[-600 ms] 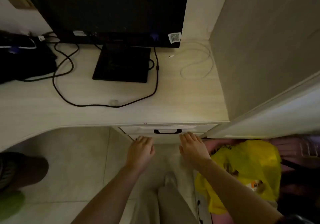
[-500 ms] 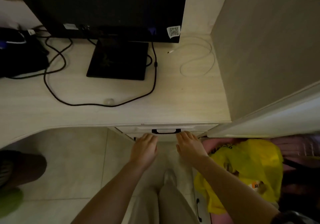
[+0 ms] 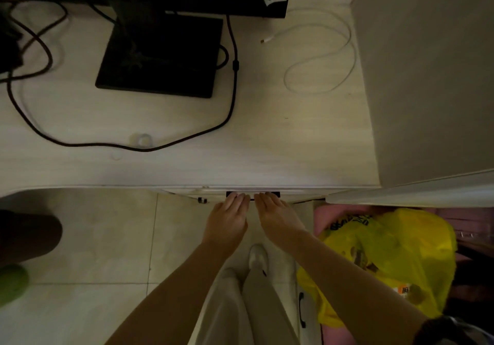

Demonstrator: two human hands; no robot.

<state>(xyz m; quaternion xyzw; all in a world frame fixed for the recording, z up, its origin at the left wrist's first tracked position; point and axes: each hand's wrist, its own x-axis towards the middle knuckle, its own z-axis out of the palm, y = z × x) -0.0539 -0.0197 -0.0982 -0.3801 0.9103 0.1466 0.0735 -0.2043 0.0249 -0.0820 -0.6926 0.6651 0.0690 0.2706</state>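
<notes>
- left hand [image 3: 227, 219] and right hand [image 3: 278, 216] reach forward side by side, fingers straight and close together, gripping nothing.
- their fingertips touch the black drawer handle [image 3: 251, 197], one hand on each half.
- drawer [image 3: 296, 192] sits just under the desk [image 3: 267, 144] edge, only a thin strip showing.
- farther back, a black cable [image 3: 160, 148] loops before the monitor base [image 3: 160, 56].

The pale desk [image 3: 267, 144] bears a monitor base [image 3: 160, 56], black cable [image 3: 235, 65] and white cable [image 3: 310, 92].
</notes>
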